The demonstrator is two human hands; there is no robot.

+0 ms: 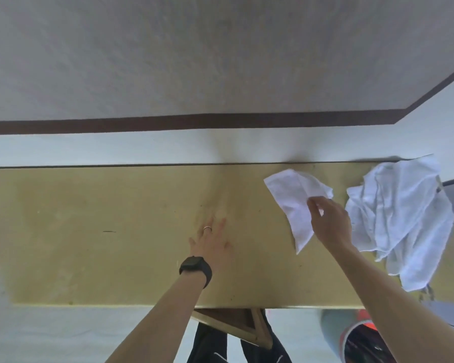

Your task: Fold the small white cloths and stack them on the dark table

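Cloth: you had one small white cloth over the right part of the tan table, just left of the pile of cloths and apart from it.
Right hand: your right hand pinched the cloth at its right edge, thumb against curled fingers.
Lift or rest: I could not tell whether the cloth's lower part lay on the table or hung just above it.
Long axis: it ran from the table's far edge toward you, wide at the far end and narrowing to a corner that pointed at you.
Handling: it looked light, soft and limp, so it would sag from one pinch and slide easily on the smooth top.
Where to hold: two neighbouring corners of the wide far end would probably let it hang square for a fold.
Left hand: your left hand lay flat on the table near the middle, fingers straight and spread, holding nothing, well apart from the cloth.
Pile: the crumpled pile draped over the table's right end.
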